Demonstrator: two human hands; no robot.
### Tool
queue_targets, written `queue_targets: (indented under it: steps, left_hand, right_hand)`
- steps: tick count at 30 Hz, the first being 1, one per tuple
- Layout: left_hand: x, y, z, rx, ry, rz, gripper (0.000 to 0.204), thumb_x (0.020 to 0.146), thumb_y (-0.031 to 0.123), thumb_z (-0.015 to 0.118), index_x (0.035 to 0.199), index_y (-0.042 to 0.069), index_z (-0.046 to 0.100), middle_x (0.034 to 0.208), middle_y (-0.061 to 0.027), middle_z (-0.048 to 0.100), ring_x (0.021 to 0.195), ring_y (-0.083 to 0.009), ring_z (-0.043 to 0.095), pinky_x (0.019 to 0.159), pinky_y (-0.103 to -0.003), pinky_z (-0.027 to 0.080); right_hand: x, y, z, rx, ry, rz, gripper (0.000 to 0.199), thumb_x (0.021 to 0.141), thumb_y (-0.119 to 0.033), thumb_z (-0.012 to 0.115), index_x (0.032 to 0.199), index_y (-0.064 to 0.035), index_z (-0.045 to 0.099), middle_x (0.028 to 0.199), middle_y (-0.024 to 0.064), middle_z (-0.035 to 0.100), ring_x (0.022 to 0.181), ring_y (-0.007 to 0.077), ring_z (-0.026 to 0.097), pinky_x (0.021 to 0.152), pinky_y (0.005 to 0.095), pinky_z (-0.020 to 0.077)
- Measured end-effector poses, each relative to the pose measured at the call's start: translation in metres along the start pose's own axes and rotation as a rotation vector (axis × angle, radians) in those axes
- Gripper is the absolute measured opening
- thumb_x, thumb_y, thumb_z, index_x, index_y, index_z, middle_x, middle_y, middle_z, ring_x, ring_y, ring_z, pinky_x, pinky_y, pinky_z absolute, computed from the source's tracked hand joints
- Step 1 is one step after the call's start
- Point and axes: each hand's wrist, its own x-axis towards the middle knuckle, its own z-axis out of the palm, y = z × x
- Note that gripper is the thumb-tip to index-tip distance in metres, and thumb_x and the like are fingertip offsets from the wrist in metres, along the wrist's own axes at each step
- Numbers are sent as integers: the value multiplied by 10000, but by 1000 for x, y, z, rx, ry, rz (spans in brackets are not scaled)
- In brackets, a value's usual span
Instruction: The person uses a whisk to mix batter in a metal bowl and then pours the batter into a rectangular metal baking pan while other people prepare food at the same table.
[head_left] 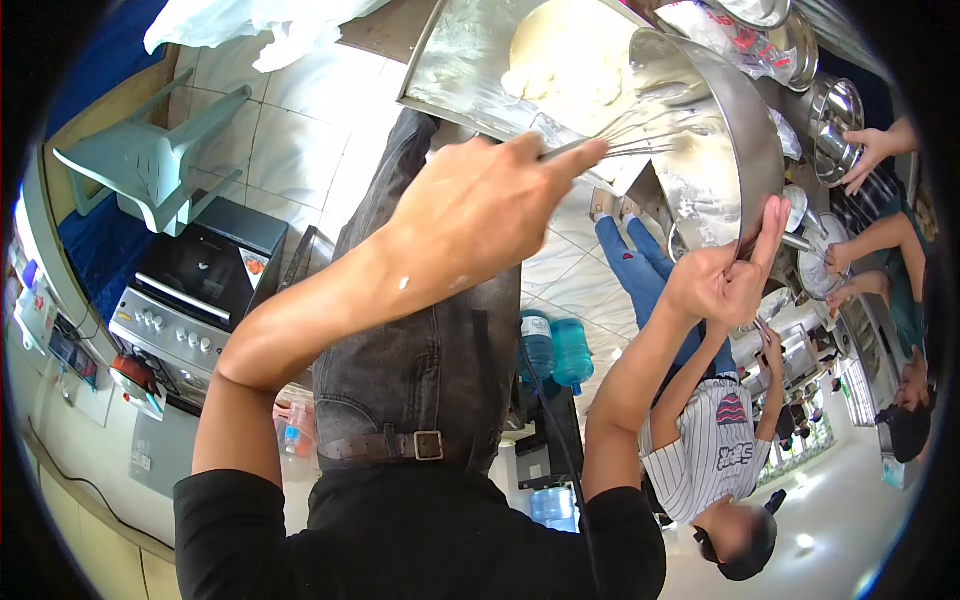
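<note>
Over bench's near edge, steel bowl tilted; right hand clamped on its rim, left hand closed round whisk, wires inside bowl. Whisking step underway, probably batter; next move calls for steady bowl grip

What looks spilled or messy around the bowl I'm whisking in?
White flour or batter coats the inside of the metal bowl and dusts the steel tray beside it. A white smear sits on the left forearm, behind the left hand holding the whisk. The right hand grips the bowl's rim.
</note>
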Motion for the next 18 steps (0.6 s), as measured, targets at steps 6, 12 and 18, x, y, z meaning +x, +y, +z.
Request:
queue_targets:
  steps: [6, 12, 18]
  left_hand:
    - [33, -21, 37, 164, 146, 66, 664, 897, 71, 641, 1534, 188, 494, 893, -193, 673, 638, -355, 707, 560, -446, 586]
    - [-14, -14, 28, 92, -69, -87, 617, 914, 79, 647, 1510, 180, 526, 888, -197, 684, 641, -362, 709, 553, -450, 579]
    - [28, -2, 20, 11, 195, 81, 634, 916, 74, 638, 1522, 212, 515, 891, -201, 671, 629, -365, 692, 549, -450, 567]
  right_hand:
    - [16, -6, -3, 1, -34, -96, 288, 852, 189, 393, 665, -1, 283, 1115, 333, 727, 1103, 567, 676, 875, 610, 626]
    - [14, 2, 1, -70, -25, -86, 281, 850, 197, 387, 679, -7, 300, 1106, 317, 736, 1107, 551, 682, 892, 587, 627]
    - [16, -9, -6, 3, -72, -17, 336, 904, 173, 480, 674, -6, 313, 1202, 309, 718, 1139, 475, 706, 984, 526, 587]
